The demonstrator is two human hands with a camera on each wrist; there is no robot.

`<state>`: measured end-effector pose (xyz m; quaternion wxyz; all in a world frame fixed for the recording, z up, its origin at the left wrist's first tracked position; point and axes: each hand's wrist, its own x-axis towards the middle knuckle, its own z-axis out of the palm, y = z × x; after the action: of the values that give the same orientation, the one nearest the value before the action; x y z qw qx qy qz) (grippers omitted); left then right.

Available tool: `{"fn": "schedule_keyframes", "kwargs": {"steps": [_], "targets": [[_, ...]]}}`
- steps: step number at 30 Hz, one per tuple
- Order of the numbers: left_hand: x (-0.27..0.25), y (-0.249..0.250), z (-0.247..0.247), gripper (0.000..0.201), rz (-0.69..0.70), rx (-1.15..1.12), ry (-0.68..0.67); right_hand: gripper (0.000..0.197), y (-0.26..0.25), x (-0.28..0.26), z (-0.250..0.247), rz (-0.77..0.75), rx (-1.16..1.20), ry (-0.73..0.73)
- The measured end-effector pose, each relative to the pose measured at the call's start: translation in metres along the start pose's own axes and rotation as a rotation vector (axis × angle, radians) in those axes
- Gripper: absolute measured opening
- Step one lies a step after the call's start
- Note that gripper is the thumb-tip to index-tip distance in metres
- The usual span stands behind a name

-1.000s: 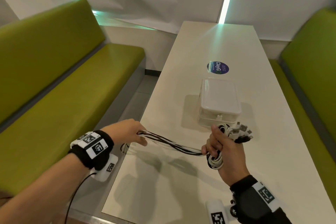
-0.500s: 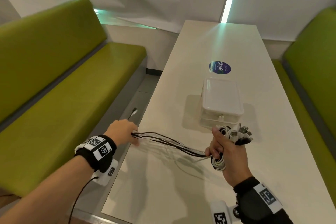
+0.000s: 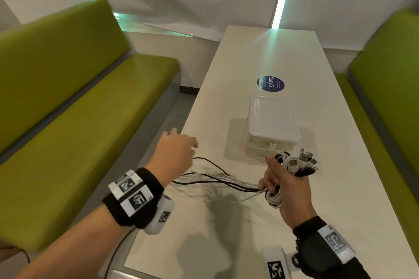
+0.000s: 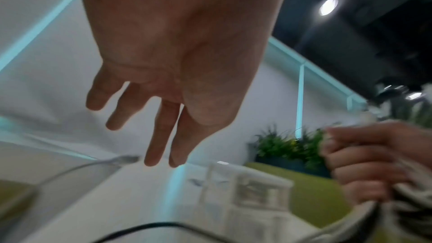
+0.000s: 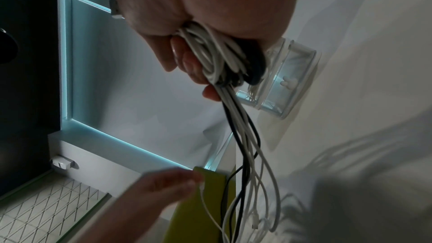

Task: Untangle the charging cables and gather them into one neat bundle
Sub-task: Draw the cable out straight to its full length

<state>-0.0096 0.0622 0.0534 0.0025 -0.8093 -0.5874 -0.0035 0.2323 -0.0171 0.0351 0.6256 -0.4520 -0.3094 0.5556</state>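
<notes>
My right hand point(image 3: 283, 179) grips a coiled bundle of white and black charging cables point(image 3: 275, 197) in a fist above the white table point(image 3: 249, 244). The plug ends point(image 3: 303, 161) stick out above the fist. Several loose strands point(image 3: 217, 180) trail left from it over the table, and in the right wrist view the cables point(image 5: 210, 56) hang down out of the palm. My left hand point(image 3: 174, 152) hovers over the table's left edge, fingers point(image 4: 161, 117) straight and spread, holding nothing. The strands run just beneath it.
A clear plastic box with a white lid point(image 3: 272, 127) stands on the table just beyond my right hand. A round blue sticker point(image 3: 270, 83) lies farther back. Green benches flank the table on the left point(image 3: 68, 120) and right point(image 3: 390, 75).
My left hand has let go of the cable strands, opened, and lifted up and forward. The strands have gone slack over the table. My right hand keeps its grip.
</notes>
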Motion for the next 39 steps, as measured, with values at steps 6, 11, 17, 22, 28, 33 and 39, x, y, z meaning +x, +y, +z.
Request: {"fn": "schedule_keyframes", "kwargs": {"steps": [6, 11, 17, 22, 28, 33, 39], "targets": [[-0.027, 0.098, 0.005, 0.082, 0.406, -0.59, -0.243, 0.051, -0.004, -0.003, 0.003, -0.023, -0.021, -0.036], [-0.031, 0.109, 0.043, 0.034, 0.331, -0.677, -0.19, 0.033, -0.013, -0.009, 0.002, 0.108, 0.223, -0.015], [-0.028, 0.077, 0.043, 0.043, 0.359, -0.563, -0.255, 0.035, -0.013, -0.013, -0.003, 0.167, 0.211, -0.065], [-0.026, 0.058, 0.032, 0.046, 0.361, -0.332, -0.227, 0.038, -0.017, -0.013, 0.0, 0.098, -0.448, -0.139], [-0.033, 0.062, 0.023, 0.032, 0.404, -0.096, -0.16, 0.037, -0.015, -0.011, 0.02, -0.037, -1.011, -0.376], [-0.038, 0.073, 0.019, 0.034, 0.425, -0.042, -0.252, 0.025, -0.01, -0.016, 0.022, 0.101, -1.056, -0.532], [-0.037, 0.079, 0.016, 0.034, 0.399, -0.063, -0.231, 0.033, -0.003, -0.016, 0.013, 0.205, -1.057, -0.626]]}}
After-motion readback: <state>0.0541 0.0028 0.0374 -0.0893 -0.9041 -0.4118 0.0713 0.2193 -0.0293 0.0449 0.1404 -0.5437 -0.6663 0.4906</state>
